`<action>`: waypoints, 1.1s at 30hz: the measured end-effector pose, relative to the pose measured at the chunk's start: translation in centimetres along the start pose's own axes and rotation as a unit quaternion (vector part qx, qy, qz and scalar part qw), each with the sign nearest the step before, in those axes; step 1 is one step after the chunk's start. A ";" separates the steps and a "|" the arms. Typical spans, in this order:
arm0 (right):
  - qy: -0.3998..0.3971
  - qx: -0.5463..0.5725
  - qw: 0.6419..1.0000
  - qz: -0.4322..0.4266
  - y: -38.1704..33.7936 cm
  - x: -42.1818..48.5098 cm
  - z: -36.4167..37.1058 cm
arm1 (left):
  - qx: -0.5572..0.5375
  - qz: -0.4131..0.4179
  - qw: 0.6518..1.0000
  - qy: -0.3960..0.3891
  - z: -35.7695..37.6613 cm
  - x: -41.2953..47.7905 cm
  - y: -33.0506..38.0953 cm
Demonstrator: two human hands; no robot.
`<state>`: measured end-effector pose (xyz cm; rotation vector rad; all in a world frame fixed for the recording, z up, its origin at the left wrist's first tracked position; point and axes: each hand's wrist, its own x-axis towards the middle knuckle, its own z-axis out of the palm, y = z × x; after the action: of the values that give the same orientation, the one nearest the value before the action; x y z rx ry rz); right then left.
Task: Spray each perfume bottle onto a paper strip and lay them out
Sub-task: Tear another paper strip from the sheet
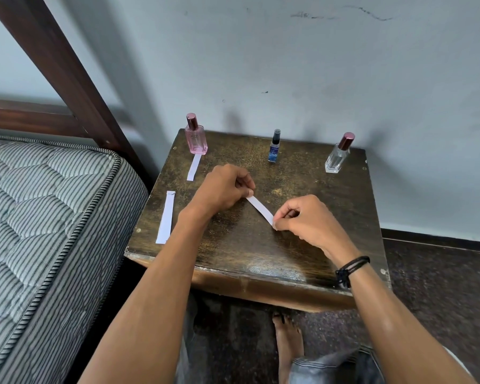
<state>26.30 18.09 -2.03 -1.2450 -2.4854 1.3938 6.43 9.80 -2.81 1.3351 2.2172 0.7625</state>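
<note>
Both the left hand and right hand pinch a paper strip above a worn wooden surface bearing three perfume bottles, set between a striped mattress and a scuffed wall.

Overall level: moderate, even, daylight-like; nothing clipped.
Source: left and camera side, judged by shadows thrown rightward on the wall.
Shadows: soft grey smudges on the wall, up-right of the pink bottle, blue bottle and clear bottle; a broad diffuse band right of the bed post.
Dim zone: floor below the table; detail muddy.
Glare: pale sheen along the table's near edge; faint shine on the right forearm.
Whites: held paper strip clean, faintly bluish.
Focus: centre sharp; pink bottle label unreadable.
Distortion: wide-angle; bed post leans, mattress stretches toward the left edge.
</note>
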 end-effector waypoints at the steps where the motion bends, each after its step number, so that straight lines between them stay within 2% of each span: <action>1: -0.007 0.008 1.000 0.001 0.0 0.0 -0.1 | 0.000 0.001 1.000 0.000 0.0 0.0 0.0; 5: -0.021 0.069 0.997 0.006 -0.2 -0.2 -0.6 | -0.017 0.008 1.000 -0.003 -0.4 0.0 -0.2; 9: 0.053 0.119 0.991 0.006 0.2 0.1 -1.0 | -0.053 0.017 0.997 -0.051 -0.8 -0.2 -0.3; 11: 0.060 0.077 0.995 -0.009 0.6 0.4 -0.9 | -0.050 0.019 0.997 -0.047 -0.5 -0.2 -0.2; 14: 0.022 -0.029 0.998 -0.047 0.5 0.5 -0.3 | -0.039 0.025 0.998 -0.037 -0.1 0.0 0.0; 16: 0.001 -0.060 0.997 -0.058 0.3 0.4 -0.1 | -0.038 0.033 0.998 -0.036 0.1 0.1 0.1; 24: -0.018 -0.086 0.994 -0.071 0.3 0.3 0.0 | -0.047 0.055 0.997 -0.029 0.7 -0.1 0.4; 28: -0.048 -0.045 0.995 -0.078 0.2 0.4 -0.5 | -0.045 0.058 0.997 -0.025 0.8 0.0 0.3; 30: -0.015 0.005 0.997 -0.079 0.1 0.6 -0.7 | -0.046 0.058 0.997 -0.027 0.7 0.1 0.3; 33: 0.085 0.077 0.991 -0.073 0.1 1.3 -0.6 | -0.050 0.051 0.997 -0.014 0.5 0.2 0.2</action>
<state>25.73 19.42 -2.16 -1.0797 -2.2603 1.3535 6.76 10.20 -3.12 1.4108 2.0739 0.8736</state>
